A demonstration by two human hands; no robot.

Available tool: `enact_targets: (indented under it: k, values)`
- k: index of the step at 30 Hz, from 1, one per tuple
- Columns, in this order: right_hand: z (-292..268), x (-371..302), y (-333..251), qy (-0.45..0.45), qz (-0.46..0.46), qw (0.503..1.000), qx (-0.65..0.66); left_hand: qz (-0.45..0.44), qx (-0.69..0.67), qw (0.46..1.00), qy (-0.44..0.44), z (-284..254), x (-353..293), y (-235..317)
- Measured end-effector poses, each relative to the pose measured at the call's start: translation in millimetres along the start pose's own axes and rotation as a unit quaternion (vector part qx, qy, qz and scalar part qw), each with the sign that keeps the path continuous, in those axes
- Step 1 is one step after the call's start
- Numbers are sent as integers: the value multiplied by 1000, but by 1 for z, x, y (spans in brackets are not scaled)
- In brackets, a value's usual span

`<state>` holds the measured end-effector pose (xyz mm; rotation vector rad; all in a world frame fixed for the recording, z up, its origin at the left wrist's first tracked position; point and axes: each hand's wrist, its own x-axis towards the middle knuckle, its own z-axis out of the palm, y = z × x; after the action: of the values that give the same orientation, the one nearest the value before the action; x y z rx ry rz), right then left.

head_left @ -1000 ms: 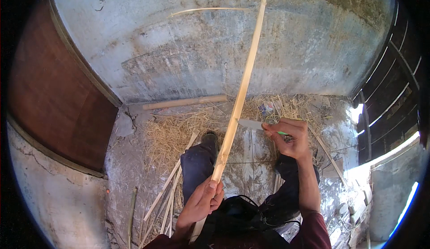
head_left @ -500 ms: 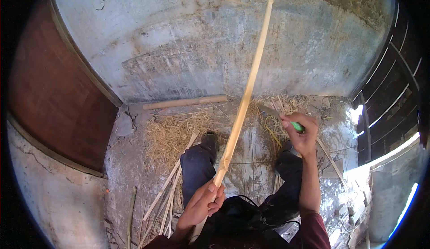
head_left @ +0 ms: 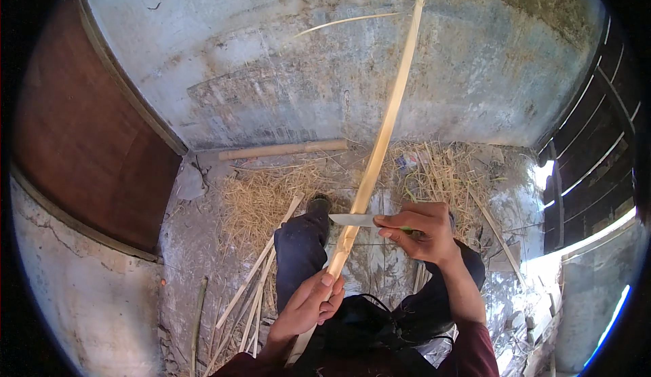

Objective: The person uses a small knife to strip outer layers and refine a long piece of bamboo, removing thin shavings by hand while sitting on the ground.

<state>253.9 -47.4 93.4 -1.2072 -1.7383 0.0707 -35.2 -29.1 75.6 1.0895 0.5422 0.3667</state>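
My left hand [head_left: 308, 307] is closed around the lower part of a long, pale split bamboo strip [head_left: 384, 133], which slants up and away from me toward the wall. In my right hand [head_left: 424, 233] is a knife [head_left: 357, 220] with a green handle. Its blade lies across the strip, a little above a knot and above my left hand. A thin, curved sliver [head_left: 347, 21] extends leftward from near the strip's far end; whether it is still attached I cannot make out.
Heaps of shavings [head_left: 268, 201] cover the floor ahead, beside my feet. A thick bamboo pole [head_left: 283, 150] lies along the stained wall [head_left: 271, 92]. Several thin strips [head_left: 258, 289] lie by my left leg, near a greenish stick [head_left: 199, 324]. A brown panel [head_left: 88, 126] stands at left.
My right hand has come left and slightly nearer, bringing the knife blade onto the bamboo strip. The strip's far end has shifted slightly right, and the thin sliver has moved right and lower.
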Motion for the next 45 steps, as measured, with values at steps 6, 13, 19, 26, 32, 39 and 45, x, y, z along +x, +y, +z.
enact_targets:
  k: [6,13,19,26,32,39,45]
  values:
    - [2,-4,7,14,49,999,-11,4,73,997,28,7,2,0]
    - [0,5,9,42,64,997,-11,18,134,989,56,9,1,-4]
    - [3,7,18,74,69,995,-27,35,196,977,78,9,4,-4]
    - [6,10,23,69,44,995,-57,36,229,967,102,9,4,-3]
    - [2,8,53,130,27,978,-159,37,199,977,71,5,2,-12]
    - [-34,9,87,242,163,954,-68,7,163,986,24,13,-11,-16]
    - [-15,-1,56,174,119,977,20,-25,39,999,13,0,-6,-3]
